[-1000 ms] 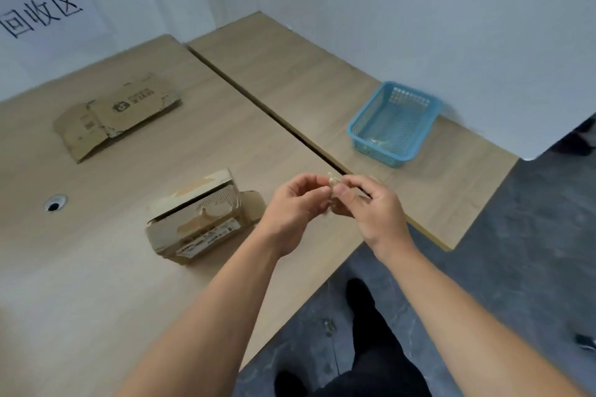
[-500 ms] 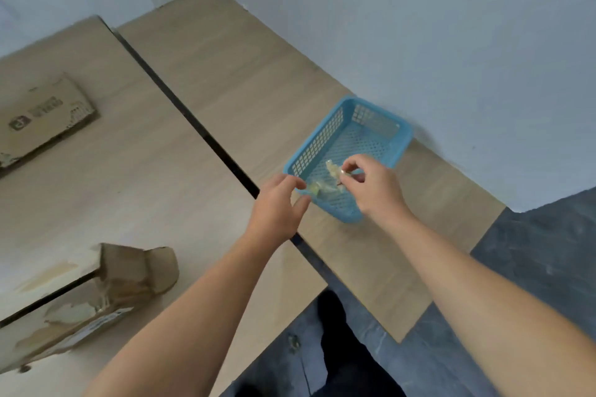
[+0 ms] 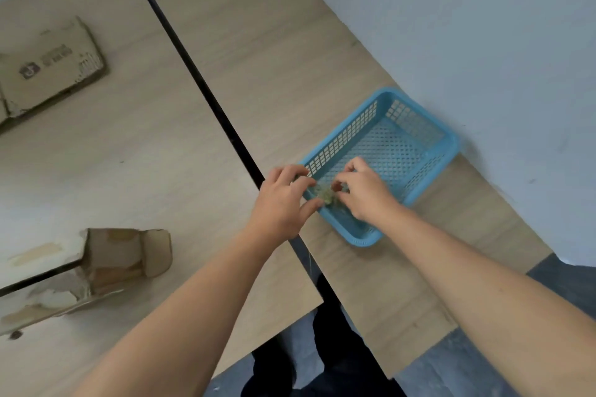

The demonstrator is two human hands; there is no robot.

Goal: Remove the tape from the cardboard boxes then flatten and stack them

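Observation:
A crumpled wad of tape [image 3: 326, 194] hangs over the near corner of the blue mesh basket [image 3: 419, 113]. My right hand [image 3: 364, 192] pinches the wad from the right, inside the basket. My left hand [image 3: 283, 200] meets it from the left, thumb and fingertips closed on the wad's other end at the basket rim. A cardboard box [image 3: 106, 264] with torn, peeled patches lies on its side at the lower left, flaps open. A flattened cardboard box [image 3: 51, 68] lies at the upper left of the table.
Two wooden tabletops [image 3: 145, 155] meet along a dark gap [image 3: 206, 93]; the basket stands on the right one, close to a white wall [image 3: 467, 26]. The table's front edge and dark floor [image 3: 451, 364] lie below my arms.
My view swung right and both hands carried the tape wad from above the table edge to the basket's near corner. My left hand has closed in on the wad.

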